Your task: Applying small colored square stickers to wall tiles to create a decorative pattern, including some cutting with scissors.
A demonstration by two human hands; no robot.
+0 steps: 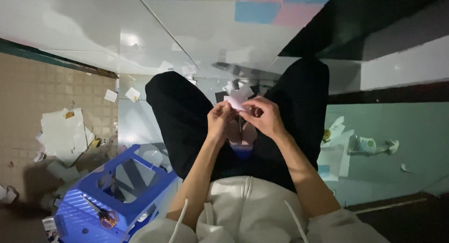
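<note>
A seated person in black trousers pinches a small pale paper piece (237,103) between the left hand (219,120) and right hand (263,116) above the knees. Paper scraps (61,133) litter the floor (28,98); scissors (106,217) lie on a blue plastic stool (75,203) at left.

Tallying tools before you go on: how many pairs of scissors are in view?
1. The scissors lie on top of the blue plastic stool, at lower left beside the person's left leg. More could be hidden under the paper scraps on the floor.
</note>
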